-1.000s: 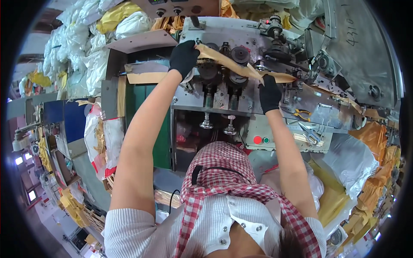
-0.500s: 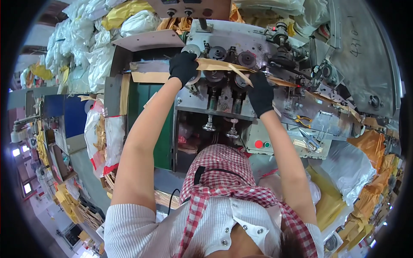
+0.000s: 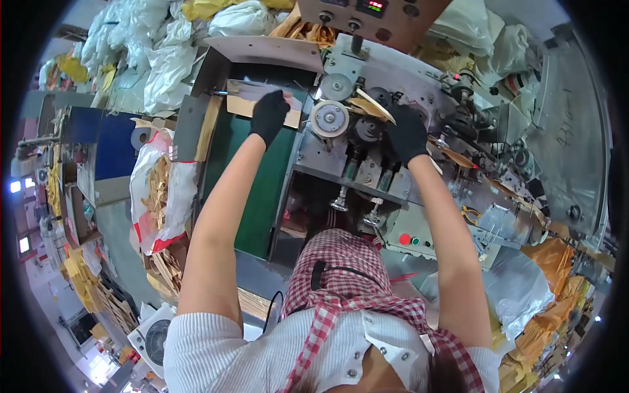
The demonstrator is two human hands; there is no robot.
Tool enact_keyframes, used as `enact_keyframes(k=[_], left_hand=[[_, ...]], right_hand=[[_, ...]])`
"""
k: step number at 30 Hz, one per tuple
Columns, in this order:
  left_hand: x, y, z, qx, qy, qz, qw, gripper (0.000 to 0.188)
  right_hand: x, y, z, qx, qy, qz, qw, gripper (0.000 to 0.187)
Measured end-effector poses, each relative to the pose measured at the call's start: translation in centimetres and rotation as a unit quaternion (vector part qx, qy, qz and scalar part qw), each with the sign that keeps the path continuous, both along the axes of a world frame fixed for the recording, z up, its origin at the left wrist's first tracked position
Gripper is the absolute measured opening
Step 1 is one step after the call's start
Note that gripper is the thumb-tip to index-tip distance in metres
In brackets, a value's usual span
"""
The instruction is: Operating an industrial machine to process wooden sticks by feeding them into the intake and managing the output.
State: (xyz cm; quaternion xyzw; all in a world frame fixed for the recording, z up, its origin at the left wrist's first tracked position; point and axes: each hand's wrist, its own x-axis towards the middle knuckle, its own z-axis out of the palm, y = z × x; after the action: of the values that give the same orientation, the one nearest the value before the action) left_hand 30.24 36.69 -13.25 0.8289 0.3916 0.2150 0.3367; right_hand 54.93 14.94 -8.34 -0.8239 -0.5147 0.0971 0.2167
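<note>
Both of my hands wear black gloves. My left hand [image 3: 270, 116], fingers curled, is over the right part of a tan strip-like piece [image 3: 244, 106] lying at the far end of the green belt [image 3: 262, 190]. What its fingers hold is hidden. At the machine's rollers [image 3: 329, 118] my right hand [image 3: 407, 133] is closed around the lower end of a thin pale strip [image 3: 375, 105], which slants up to the left. Under it a wider tan band [image 3: 368, 109] runs between the rollers, and more tan band [image 3: 458, 157] comes out right of the hand.
A control box [image 3: 383, 19] with a lit red display overhangs the machine. Red and green buttons [image 3: 405, 239] sit on the front panel below two hand knobs [image 3: 339, 200]. Pliers [image 3: 470, 214] lie at the right. Plastic bags [image 3: 167, 69] pile up at the back left.
My left hand has left the tan band at the rollers and moved left over the belt. My right hand stays by the rollers with the pale strip. The view has shifted.
</note>
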Motion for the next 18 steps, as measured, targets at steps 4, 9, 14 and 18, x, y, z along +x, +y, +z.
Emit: enact_keyframes(k=[4,9,14,18], left_hand=[[1.3,-1.7,-0.5,-0.142,-0.020,-0.029,0.989,0.025],[3.8,0.8,-0.7,-0.040,0.068,-0.078,0.994,0.023],[4.9,2.7,-1.8,-0.069,0.063,-0.162,0.982,0.020],[5.5,2.8,-2.6,-0.098,0.060,-0.177,0.977,0.018]], right_hand=[[0.2,0.0,0.0,-0.005,-0.009,0.008,1.000,0.029],[-0.5,0.3,0.2,-0.008,-0.014,-0.007,1.000,0.027],[-0.9,0.3,0.6,-0.020,-0.003,-0.016,1.000,0.026],[-1.0,0.4,0.9,0.019,-0.005,-0.010,1.000,0.023]])
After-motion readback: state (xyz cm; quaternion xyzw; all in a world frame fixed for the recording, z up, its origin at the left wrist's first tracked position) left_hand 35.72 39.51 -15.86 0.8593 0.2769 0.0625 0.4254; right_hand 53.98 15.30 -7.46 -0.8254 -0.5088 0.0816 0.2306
